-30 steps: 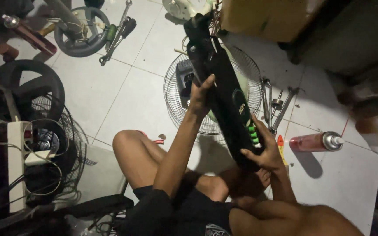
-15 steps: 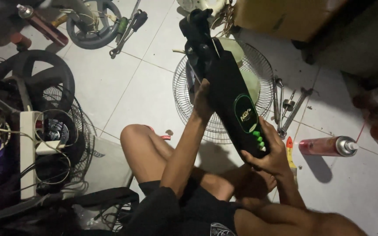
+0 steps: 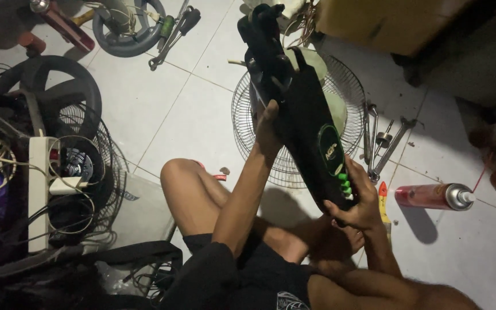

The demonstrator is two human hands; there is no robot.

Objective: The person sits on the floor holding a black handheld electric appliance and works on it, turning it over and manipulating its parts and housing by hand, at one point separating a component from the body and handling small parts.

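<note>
Left hand (image 3: 269, 127) gripped the upper black fan body (image 3: 308, 123), arm extended; right hand (image 3: 358, 202) clasped its lower end.

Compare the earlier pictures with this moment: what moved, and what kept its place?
The black fan stand has tilted a little more upright. Nothing was picked up or released: the left hand still grips its upper part and the right hand its lower end by the green buttons. The wire fan guard and red spray can lie unmoved on the floor.

Black shorts (image 3: 248, 275) with pale print; bare arms, bare legs.
</note>
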